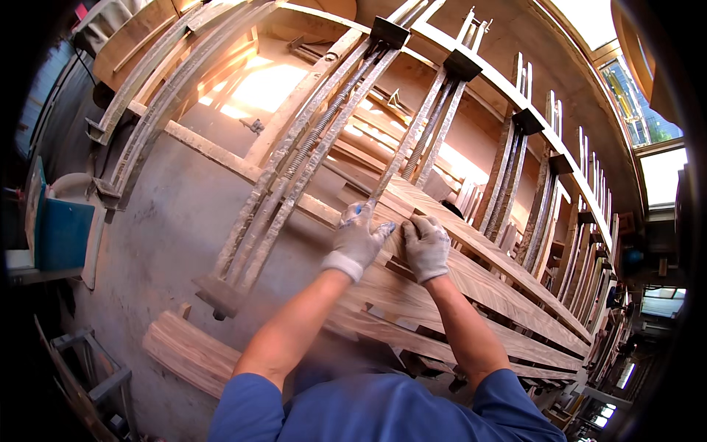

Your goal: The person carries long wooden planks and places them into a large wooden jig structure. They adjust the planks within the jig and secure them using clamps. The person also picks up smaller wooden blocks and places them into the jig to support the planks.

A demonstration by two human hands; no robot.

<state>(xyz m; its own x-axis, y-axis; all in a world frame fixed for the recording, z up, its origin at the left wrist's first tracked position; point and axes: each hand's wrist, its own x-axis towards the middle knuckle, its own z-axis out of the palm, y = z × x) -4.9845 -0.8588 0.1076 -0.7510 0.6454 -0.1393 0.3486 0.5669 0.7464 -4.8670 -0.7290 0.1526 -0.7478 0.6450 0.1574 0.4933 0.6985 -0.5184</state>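
Grey floor point(173, 236); long brown grained wooden planks point(493, 286) lie side by side near grimy metal screw clamps point(313, 136). White-gloved left hand point(357, 239) and right hand point(427, 250) part-curled at planks' left ends; cannot tell whether gripping. Judged stiff, probably heavy; hold long edges.

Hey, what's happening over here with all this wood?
A person in pale gloves is working at long wooden boards beside a rack of screw clamps. The left grip and right grip are close together at the boards, fingers bent; how firmly they hold can't be told. The boards run off toward the right, with dark gaps between some. More wood of similar colour shows at the lower left.
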